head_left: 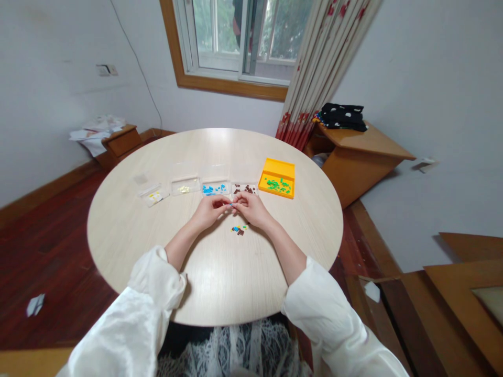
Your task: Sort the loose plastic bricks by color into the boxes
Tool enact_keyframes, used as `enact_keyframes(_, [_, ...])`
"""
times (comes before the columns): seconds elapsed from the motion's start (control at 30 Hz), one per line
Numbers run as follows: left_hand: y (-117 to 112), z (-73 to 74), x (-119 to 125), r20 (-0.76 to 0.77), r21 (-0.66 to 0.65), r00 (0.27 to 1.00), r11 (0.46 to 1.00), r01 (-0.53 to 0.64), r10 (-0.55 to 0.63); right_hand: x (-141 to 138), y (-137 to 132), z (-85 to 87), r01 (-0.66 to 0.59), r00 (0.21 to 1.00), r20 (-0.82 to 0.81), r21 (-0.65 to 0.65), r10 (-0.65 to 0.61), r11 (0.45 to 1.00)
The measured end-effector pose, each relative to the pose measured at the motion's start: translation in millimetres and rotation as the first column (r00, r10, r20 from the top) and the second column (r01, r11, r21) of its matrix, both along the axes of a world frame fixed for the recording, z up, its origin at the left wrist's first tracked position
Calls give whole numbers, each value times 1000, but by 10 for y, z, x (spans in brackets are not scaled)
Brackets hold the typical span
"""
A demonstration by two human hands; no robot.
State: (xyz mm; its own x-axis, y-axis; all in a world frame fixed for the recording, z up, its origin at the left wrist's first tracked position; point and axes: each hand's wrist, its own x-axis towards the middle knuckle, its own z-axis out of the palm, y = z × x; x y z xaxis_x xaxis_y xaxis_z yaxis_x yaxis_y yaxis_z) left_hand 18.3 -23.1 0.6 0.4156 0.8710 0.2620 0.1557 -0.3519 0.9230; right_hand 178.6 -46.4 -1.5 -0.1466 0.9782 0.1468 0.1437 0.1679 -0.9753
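My left hand [214, 209] and my right hand [250, 208] meet above the table, thumbs and fingertips pinched around a tiny bluish piece [231, 204]. Most of it is covered by the fingers, so its exact shape cannot be told. Just nearer to me lies a loose little pile of small pieces [238, 230] in brown, blue, yellow and green. Behind the hands stand a clear box with blue pieces [214, 189] and a clear box with dark brown pieces [244, 189], both partly hidden by the fingers.
On the round table [220, 293], a yellow open case [278, 161] holding green pieces stands at right. A clear box with pale yellow pieces [185, 186] and a small box with white and yellow pieces [154, 197] are at left. Wooden furniture [363, 162] stands beyond the right edge.
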Motion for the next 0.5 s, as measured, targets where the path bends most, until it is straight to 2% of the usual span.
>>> enact_keyframes(0.17, [8,-7,7,-26,1,999,999,-41,41,-16,-12,22,18,1000,11,11,-18,1000])
enact_keyframes(0.27, [60,-20,-17,11,33,979,979,-203,203,-4,-27,62,65,997,48,27,-67,997])
enact_keyframes(0.4, [156,1,-114,0,112,873,868,-484,487,33,-64,122,31,983,177,70,-43,997])
enact_keyframes(0.5, [221,14,-187,-64,200,805,798,-569,590,56,-99,144,-92,953,293,30,80,995])
